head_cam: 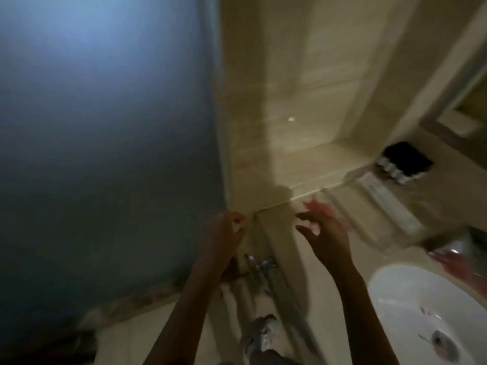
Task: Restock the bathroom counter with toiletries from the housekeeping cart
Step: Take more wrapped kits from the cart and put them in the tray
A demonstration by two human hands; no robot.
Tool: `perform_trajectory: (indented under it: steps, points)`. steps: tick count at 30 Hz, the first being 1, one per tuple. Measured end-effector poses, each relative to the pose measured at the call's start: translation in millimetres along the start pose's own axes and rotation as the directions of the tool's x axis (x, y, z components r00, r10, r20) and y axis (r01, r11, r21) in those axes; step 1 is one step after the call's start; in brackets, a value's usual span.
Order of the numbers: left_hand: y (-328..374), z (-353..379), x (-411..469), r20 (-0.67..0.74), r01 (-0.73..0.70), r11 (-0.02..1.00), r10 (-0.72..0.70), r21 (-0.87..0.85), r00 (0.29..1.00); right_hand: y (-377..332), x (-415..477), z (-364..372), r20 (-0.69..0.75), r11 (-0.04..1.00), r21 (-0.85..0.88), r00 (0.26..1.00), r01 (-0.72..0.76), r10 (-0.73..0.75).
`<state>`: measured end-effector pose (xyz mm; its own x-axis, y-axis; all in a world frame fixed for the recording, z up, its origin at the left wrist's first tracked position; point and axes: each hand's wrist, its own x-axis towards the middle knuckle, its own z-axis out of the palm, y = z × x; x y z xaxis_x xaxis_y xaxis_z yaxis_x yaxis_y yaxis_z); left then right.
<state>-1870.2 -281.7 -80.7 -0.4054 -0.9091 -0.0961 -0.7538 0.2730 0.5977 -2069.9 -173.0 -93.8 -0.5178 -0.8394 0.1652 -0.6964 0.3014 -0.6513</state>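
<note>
Head view only, heavy motion blur. Both hands are raised at the front edge of the tiled ledge (316, 159). The left hand (226, 227) has its fingers curled in; can't tell if it pinches anything. The right hand (324, 233) has its fingers loosely spread and grips nothing I can see; a pink smear past its fingertips is unreadable. Toiletries are to the right and slightly farther away: small bottles (394, 173) in a black holder (408, 159) on the counter (448, 201), with a clear tray (379, 206) just in front of the holder. The tray's long axis runs diagonally, from near the right fingertips away toward the sink (390, 280). The right hand is clearly nearer, close beside the tray's near end; the left is well apart, so my guess is any reach goes rightward with the right hand. No brands, labels or text legible. Cart not in view.
</note>
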Motion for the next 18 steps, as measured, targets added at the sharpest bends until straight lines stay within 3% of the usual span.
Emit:
perform_trajectory:
  steps: [3, 7, 9, 12, 18]
  points:
    - [-56.2, -41.8, -59.7, -0.094, 0.158, 0.984, -0.151, 0.079, 0.984, -56.3, -10.3, 44.2, 0.219, 0.959, -0.097, 0.945, 0.267, -0.241]
    - [-121.9, -80.3, -164.0, -0.270, 0.402, 0.915, -0.377, 0.041, 0.886, -144.2, -52.0, 98.7, 0.427, 0.770, -0.116, 0.732, 0.627, -0.531]
    - [-145.7, -93.1, -216.9, -0.385, 0.503, 0.863, -0.476, -0.035, 0.791, -183.9, -85.9, 121.5, 0.500, 0.664, -0.060, 0.598, 0.745, -0.626]
    - [-173.7, -102.3, -294.6, -0.405, 0.693, 0.715, -0.663, -0.093, 0.629, -235.6, -142.0, 147.4, 0.557, 0.527, 0.071, 0.404, 0.847, -0.726]
    - [-210.4, -106.0, -458.2, -0.498, 0.855, 0.461, -0.814, -0.238, 0.300, -315.2, -275.0, 183.2, 0.567, 0.354, 0.385, 0.084, 0.853, -0.819]
